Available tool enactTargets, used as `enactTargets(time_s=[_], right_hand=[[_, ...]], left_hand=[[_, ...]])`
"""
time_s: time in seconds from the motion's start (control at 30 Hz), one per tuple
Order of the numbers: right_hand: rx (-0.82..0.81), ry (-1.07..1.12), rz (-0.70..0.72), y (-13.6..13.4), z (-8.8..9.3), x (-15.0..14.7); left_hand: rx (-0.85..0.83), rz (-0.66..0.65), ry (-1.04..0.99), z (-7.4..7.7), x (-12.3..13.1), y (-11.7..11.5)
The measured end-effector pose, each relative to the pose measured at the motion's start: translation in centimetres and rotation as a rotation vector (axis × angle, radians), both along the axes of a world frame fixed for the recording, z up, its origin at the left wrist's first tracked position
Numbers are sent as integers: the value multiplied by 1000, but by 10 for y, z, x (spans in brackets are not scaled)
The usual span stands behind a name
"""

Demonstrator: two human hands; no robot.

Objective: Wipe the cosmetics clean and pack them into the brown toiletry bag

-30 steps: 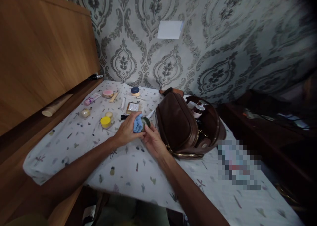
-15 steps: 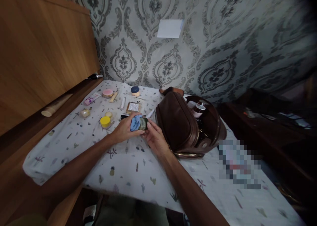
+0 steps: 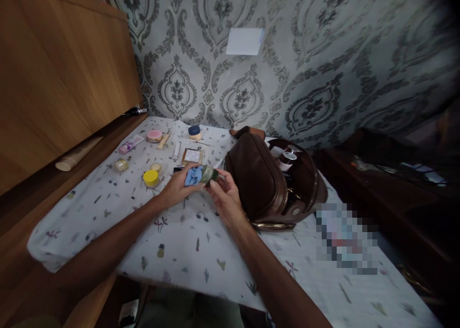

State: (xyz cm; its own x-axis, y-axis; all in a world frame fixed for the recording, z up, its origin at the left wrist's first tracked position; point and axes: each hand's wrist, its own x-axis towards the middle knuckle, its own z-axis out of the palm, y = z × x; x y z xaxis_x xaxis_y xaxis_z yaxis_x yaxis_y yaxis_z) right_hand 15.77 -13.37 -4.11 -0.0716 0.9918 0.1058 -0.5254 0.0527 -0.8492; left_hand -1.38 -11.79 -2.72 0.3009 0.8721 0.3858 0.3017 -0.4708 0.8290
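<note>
In front of me, my left hand (image 3: 177,188) is closed around a crumpled blue cloth (image 3: 194,176) and a small greenish jar (image 3: 207,173). The cloth lies against the jar's left end. My right hand (image 3: 227,196) grips the dark right end of the jar between thumb and fingers. I cannot tell whether that dark end is a separate lid. Just right of my right hand stands a brown leather bag (image 3: 255,174), its top open on cosmetics inside, among them a pinkish bottle (image 3: 286,161).
Several cosmetics lie on the patterned cloth (image 3: 179,251): a yellow-lidded jar (image 3: 151,178), a glittery compact (image 3: 192,156), a navy-lidded jar (image 3: 194,132), a pink round case (image 3: 154,136) and a purple-white tube (image 3: 131,144). A wooden cabinet (image 3: 68,69) borders the left side.
The dark end of the jar has tilted a little downward to the right, and more of the green jar shows. My right fingers have shifted on it. The view has moved slightly.
</note>
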Motion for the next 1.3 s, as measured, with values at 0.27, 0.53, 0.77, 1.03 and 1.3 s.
enactTargets(time_s=[0.27,0.53,0.77,1.03,1.3], right_hand=[[69,-87,-190,3,-6,-2],[235,-291,-276,-6,-3,-6],[274,-407,-269,-15,-8,-12],[128,-235,-75,-17,3,-8],[-132,76,65,-6,5,-3]], left_hand=[[58,-1,105,1,3,-4],[58,-93,-4,-5,5,-7],[55,-5,6,1,5,-4],[3,27,6,-1,2,-4],[-65,78,-157,5,-3,-2]])
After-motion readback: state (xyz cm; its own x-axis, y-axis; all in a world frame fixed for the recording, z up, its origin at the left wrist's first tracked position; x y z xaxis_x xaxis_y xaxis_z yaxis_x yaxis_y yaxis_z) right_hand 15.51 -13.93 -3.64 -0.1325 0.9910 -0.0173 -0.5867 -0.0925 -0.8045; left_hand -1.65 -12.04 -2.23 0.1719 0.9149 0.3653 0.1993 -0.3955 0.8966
